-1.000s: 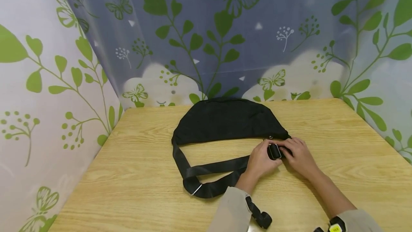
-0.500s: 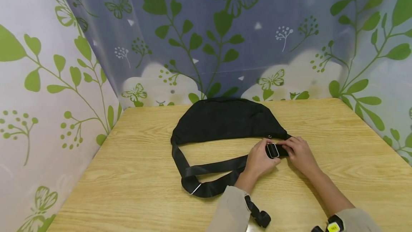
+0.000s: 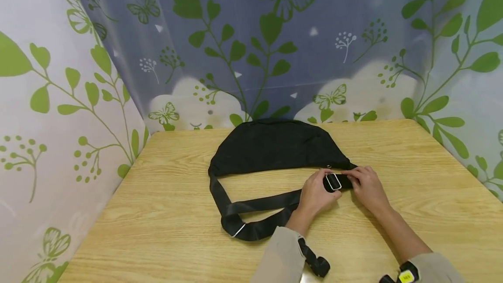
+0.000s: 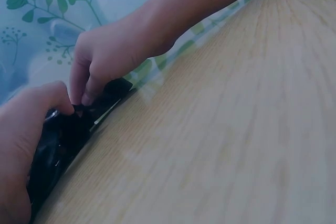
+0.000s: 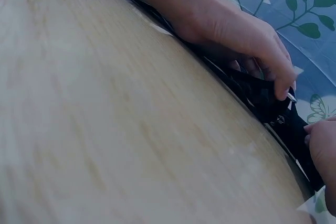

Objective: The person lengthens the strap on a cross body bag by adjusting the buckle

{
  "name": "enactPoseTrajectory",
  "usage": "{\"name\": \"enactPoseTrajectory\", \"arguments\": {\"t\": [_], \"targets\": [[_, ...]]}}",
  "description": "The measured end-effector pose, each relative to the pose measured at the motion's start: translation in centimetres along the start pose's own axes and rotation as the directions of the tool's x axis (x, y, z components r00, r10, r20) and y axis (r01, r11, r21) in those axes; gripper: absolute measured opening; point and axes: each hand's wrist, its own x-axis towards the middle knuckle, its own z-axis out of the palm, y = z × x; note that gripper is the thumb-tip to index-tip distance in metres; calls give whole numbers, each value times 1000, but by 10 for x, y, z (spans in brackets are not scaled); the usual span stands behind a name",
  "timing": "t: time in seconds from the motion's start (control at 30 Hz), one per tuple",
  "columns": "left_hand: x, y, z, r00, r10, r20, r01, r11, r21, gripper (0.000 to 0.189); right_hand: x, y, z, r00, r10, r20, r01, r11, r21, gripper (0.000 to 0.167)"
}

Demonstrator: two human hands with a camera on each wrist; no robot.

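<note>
Now both hands pinch the strap beside the buckle

Right, I'm watching from well away through the head feed, and the bag (image 3: pixel 279 147) lies flat at the far part of the table (image 3: pixel 157 230), black, its curved edge up against the cloth (image 3: pixel 220 34). Just under its right-hand corner sits the buckle (image 3: pixel 333 182), a silver frame on the black strap (image 3: pixel 259 203), and that's where I have both hands.

Left hand (image 3: pixel 317 193) first: fingers above, thumb below, pinching strap and buckle from the near left. Close beside it, the right hand (image 3: pixel 367 189) has thumb and fingers clamped on the strap, just right of the frame. They're near each other but apart, a short piece of strap showing between them. My left wrist feed backs that up: right fingertips together on the black webbing. Over on the right wrist feed, a left fingertip presses by a bit of metal, and the rest of those fingers are too shadowed for me to read.

Back to the head view! The strap runs leftward past the left hand in two lengths, crossing near a silver bar (image 3: pixel 239 230) at the loop, then climbs to the bag's left corner. Pale sleeves (image 3: pixel 279 254) come in from below, with a black band (image 3: pixel 314 259) at the left wrist. Behind it all, green leaves and butterflies are printed on the cloth.
</note>
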Motion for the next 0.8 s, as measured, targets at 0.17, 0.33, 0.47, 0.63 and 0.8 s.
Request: {"name": "enactPoseTrajectory", "arguments": {"t": [0.17,0.33,0.47,0.63,0.8], "targets": [[0,-1,2,995,-61,-81,59,998,-31,31,-2,0,-2,997,75,-23,-74,997,11,18],[2,-5,5,979,-78,-191,61,994,-93,16,-1,1,-2,998,52,-37,-49,997,56,18],[3,-5,3,983,-63,-173,42,991,-124,16,-1,0,-2,998,-65,-22,68,983,170,32],[3,-4,0,990,-43,-133,26,991,-127,16,-3,-4,-3,989,-107,103,84,974,209,51],[2,-6,0,986,7,-168,-26,994,-110,16,-3,-5,-2,984,-88,154,59,981,185,52]]}}
